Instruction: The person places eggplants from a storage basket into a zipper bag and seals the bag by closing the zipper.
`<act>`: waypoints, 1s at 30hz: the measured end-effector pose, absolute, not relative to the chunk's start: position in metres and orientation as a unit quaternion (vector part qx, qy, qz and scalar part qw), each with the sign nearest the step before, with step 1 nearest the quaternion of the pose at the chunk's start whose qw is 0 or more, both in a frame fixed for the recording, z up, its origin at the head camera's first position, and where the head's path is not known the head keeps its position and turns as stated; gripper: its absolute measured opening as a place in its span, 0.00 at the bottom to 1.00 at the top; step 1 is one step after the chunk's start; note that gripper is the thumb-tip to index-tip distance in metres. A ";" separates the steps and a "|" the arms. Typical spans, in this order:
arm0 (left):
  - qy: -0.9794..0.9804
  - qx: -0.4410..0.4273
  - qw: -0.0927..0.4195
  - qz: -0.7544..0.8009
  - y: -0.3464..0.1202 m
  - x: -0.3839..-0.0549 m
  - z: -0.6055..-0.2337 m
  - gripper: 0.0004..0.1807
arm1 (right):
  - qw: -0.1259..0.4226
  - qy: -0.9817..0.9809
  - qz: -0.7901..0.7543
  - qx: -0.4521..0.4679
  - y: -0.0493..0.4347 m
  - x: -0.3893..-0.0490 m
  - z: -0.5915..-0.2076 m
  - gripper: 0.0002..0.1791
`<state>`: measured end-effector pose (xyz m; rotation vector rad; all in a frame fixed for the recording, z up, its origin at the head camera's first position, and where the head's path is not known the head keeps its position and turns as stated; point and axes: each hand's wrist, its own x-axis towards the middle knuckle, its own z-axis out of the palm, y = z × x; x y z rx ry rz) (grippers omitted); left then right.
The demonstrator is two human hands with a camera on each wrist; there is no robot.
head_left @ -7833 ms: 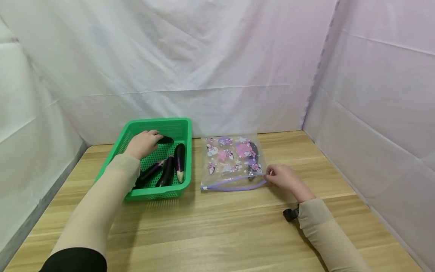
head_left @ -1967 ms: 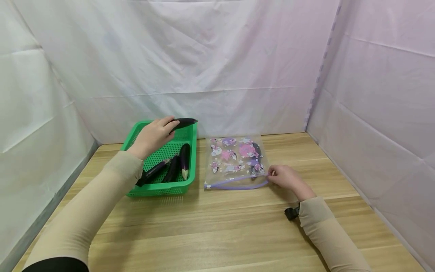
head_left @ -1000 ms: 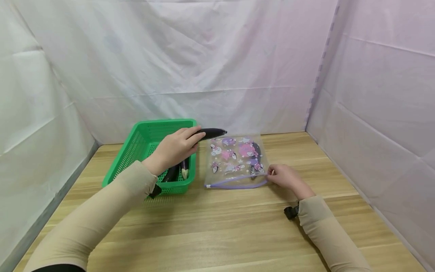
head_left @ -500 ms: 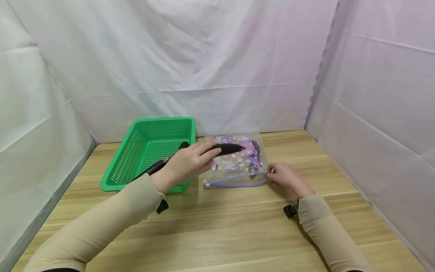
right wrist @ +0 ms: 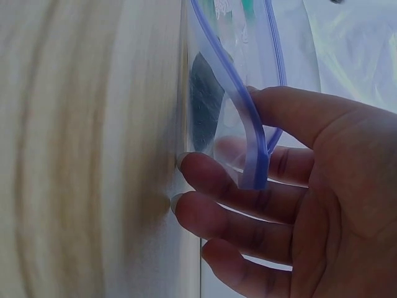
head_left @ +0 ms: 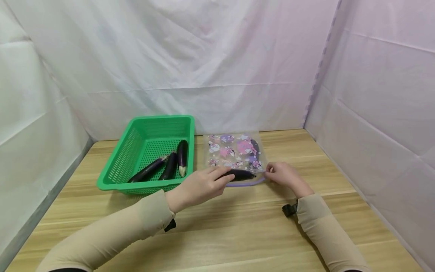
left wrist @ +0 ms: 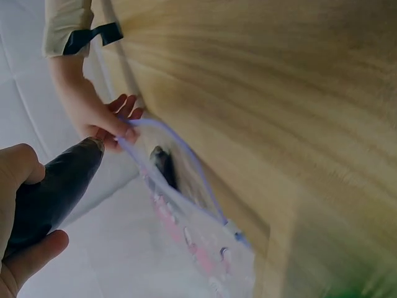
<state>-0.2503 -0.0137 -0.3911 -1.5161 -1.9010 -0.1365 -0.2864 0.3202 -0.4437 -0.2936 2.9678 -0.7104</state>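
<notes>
My left hand (head_left: 200, 186) grips a dark eggplant (head_left: 240, 175) over the mouth of a clear zip bag (head_left: 222, 151) printed with pink and purple cartoons. In the left wrist view, thumb and fingers curl round that eggplant (left wrist: 53, 189), and the bag's purple-edged mouth (left wrist: 195, 158) gapes beside it. My right hand (head_left: 283, 176) pinches the right end of the bag's edge. The right wrist view has the thumb and a finger on the purple zip strip (right wrist: 251, 124). Another eggplant (left wrist: 164, 166) lies inside the bag along its right side.
A green plastic basket (head_left: 117, 187) stands at the left with 3 eggplants (head_left: 182, 156) in it. White cloth walls (head_left: 204, 56) enclose the wooden table (head_left: 238, 234) at the back and sides.
My left hand has lifted an eggplant out of the basket and carried it right, then down toward me to the bag's mouth. My right hand stays on the bag's edge.
</notes>
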 end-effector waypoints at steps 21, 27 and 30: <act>-0.759 -0.540 0.348 0.104 0.003 -0.245 -0.418 0.15 | 0.032 0.968 -0.229 -0.093 0.318 -0.287 -0.444 0.12; -0.757 -0.517 0.376 0.136 0.017 -0.245 -0.423 0.14 | 0.025 0.970 -0.224 -0.093 0.319 -0.289 -0.444 0.13; -0.756 -0.507 0.390 0.141 0.024 -0.245 -0.426 0.13 | 0.024 0.969 -0.225 -0.098 0.319 -0.290 -0.445 0.13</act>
